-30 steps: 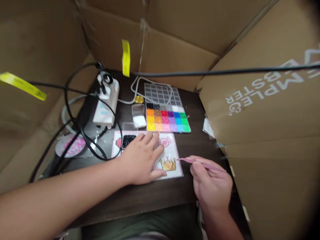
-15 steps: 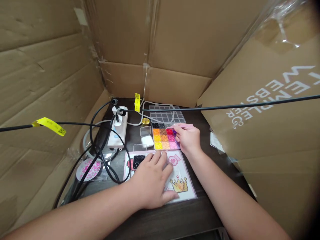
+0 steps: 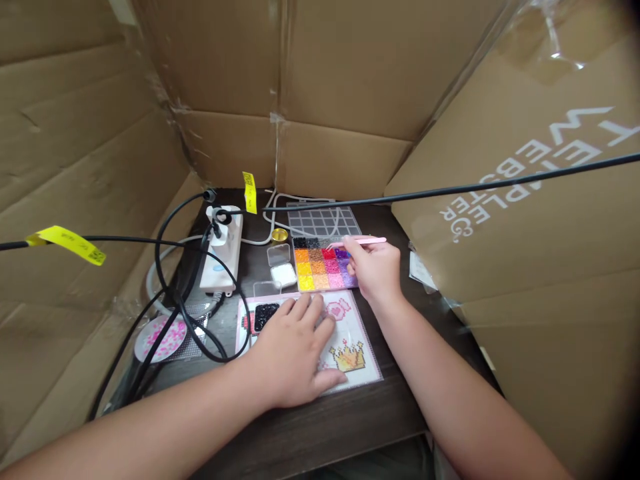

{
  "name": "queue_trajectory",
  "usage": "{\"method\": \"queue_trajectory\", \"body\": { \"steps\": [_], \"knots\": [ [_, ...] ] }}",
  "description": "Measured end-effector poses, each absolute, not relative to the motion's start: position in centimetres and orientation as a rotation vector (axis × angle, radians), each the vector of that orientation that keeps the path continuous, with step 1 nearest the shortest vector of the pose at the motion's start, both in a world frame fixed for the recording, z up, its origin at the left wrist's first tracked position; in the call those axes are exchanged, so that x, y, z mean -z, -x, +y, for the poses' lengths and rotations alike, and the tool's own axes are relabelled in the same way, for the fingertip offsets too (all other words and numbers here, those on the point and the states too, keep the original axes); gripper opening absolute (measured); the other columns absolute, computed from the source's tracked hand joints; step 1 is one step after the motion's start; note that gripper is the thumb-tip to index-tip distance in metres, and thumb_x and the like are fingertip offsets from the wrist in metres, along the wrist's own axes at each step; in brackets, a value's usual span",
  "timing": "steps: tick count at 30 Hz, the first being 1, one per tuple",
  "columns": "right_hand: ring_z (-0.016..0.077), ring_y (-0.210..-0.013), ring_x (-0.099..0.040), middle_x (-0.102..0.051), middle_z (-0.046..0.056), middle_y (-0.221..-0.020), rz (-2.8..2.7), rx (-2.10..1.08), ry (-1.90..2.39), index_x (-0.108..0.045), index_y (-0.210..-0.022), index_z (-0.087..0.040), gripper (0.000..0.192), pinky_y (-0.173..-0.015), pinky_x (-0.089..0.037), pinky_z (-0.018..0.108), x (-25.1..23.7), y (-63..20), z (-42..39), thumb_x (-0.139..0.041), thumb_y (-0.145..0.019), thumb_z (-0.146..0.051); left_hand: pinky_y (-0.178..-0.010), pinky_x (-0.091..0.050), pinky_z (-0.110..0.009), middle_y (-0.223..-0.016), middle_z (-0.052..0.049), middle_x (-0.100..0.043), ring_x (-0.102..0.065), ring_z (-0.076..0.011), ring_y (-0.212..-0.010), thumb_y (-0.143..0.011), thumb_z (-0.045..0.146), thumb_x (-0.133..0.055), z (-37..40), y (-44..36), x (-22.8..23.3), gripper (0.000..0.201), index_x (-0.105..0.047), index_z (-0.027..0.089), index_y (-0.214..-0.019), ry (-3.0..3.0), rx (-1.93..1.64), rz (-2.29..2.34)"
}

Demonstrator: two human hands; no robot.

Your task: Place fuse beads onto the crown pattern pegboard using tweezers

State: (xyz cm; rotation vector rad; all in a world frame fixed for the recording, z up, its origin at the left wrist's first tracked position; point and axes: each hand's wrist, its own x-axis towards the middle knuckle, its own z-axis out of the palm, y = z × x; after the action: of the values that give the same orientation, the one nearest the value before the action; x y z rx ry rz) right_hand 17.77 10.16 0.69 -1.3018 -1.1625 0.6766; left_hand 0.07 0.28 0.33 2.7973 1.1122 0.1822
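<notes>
Cardboard walls (image 3: 350, 80) stand round three sides of a dark table (image 3: 320, 427), and a black cable (image 3: 500, 181) crosses in front of them on the right.

On the table, nearest the person, lies a pattern sheet (image 3: 357, 333) with a pink border, printed with a yellow crown and a pink shape. The left hand (image 3: 295, 353) rests flat on it, palm down and fingers spread, closed on nothing; its fingertips lie just beside a small tray of black beads at the sheet's far left corner.

Beyond the sheet sits the bead box (image 3: 323, 263), a shallow tray split into small square compartments filled by colour: black and grey along the far row, then orange, brown, red and purple, then yellow, orange and pink nearer the person. Its right part is hidden under the right hand (image 3: 375, 270). Its clear gridded lid (image 3: 320, 220) lies flat just behind it.

The right hand's grip is closed on pink tweezers (image 3: 357, 241), pinched between thumb and fingers; the tweezers lie nearly level, the handle sticking out to the right and the tip pointing left over the red and purple compartments of the far colour row (whether the tip touches the beads, or holds one, cannot be told).

To the left of the box are a white power strip (image 3: 220, 257), a small clear case with white contents (image 3: 283, 273) and a little gold tin (image 3: 279, 235).
</notes>
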Motion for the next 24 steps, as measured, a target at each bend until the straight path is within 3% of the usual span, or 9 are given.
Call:
{"method": "queue_trajectory", "body": {
  "steps": [4, 7, 9, 12, 14, 24],
  "knots": [
    [0.0065, -0.037, -0.042, -0.068, 0.003, -0.063, -1.161, -0.784, 1.178, -0.075, -0.072, -0.014, 0.019, -0.034, -0.031, 0.023, -2.8, -19.3, 6.4, -0.079, -0.074, -0.033, -0.107, -0.04, -0.055, -0.144, -0.024, -0.049, -0.044, -0.0418, -0.135, -0.087, 0.073, -0.045, 0.3, -0.1, -0.1, 0.071, -0.06, 0.016, -0.126, -2.813, -0.199, 1.104],
    [0.0072, -0.039, -0.045, -0.071, 0.004, -0.067, -1.23, -0.678, 1.18, -0.078, -0.081, -0.016, 0.011, -0.035, -0.034, 0.022, -2.9, -20.8, 2.2, -0.076, -0.08, -0.027, -0.107, -0.039, -0.055, -0.146, -0.025, -0.048, -0.044, -0.0426, -0.136, -0.087, 0.072, -0.046, 0.3, -0.1, 0.1, 0.074, -0.058, 0.014, -0.131, -2.839, -0.21, 1.102],
    [0.0108, -0.048, -0.058, -0.075, 0.006, -0.077, -1.309, -0.619, 1.199, -0.079, -0.086, -0.018, 0.007, -0.041, -0.044, 0.023, -2.2, -21.7, -0.7, -0.074, -0.083, -0.021, -0.107, -0.039, -0.055, -0.147, -0.025, -0.047, -0.043, -0.043, -0.136, -0.087, 0.072, -0.047, 0.3, -0.1, 0.3, 0.075, -0.057, 0.014, -0.134, -2.848, -0.213, 1.108],
    [0.0171, -0.076, -0.073, -0.078, 0.006, -0.088, -1.422, -0.656, 1.198, -0.079, -0.084, -0.022, 0.012, -0.063, -0.059, 0.026, -0.7, -22.7, -4.2, -0.071, -0.083, -0.012, -0.106, -0.039, -0.055, -0.148, -0.024, -0.047, -0.044, -0.0424, -0.136, -0.087, 0.072, -0.047, 0.3, -0.1, 0.4, 0.074, -0.057, 0.015, -0.135, -2.86, -0.198, 1.112],
    [0.0172, -0.081, -0.074, -0.079, 0.004, -0.087, -1.435, -0.716, 1.2, -0.078, -0.084, -0.023, 0.017, -0.071, -0.061, 0.026, 0.1, -23.1, -5.5, -0.069, -0.083, -0.008, -0.106, -0.039, -0.054, -0.147, -0.024, -0.047, -0.044, -0.0421, -0.135, -0.087, 0.072, -0.047, 0.3, -0.1, 0.3, 0.074, -0.057, 0.015, -0.135, -2.872, -0.192, 1.109],
    [0.0153, -0.075, -0.076, -0.079, 0.002, -0.082, -1.458, -0.851, 1.3, -0.079, -0.078, -0.022, 0.017, -0.072, -0.062, 0.022, 0.9, -23.1, -6.2, -0.07, -0.081, -0.008, -0.104, -0.041, -0.052, -0.146, -0.025, -0.046, -0.046, -0.0416, -0.133, -0.087, 0.072, -0.047, 0.4, -0.2, 0.0, 0.073, -0.058, 0.015, -0.131, -2.906, -0.152, 1.118]
  ]
}}
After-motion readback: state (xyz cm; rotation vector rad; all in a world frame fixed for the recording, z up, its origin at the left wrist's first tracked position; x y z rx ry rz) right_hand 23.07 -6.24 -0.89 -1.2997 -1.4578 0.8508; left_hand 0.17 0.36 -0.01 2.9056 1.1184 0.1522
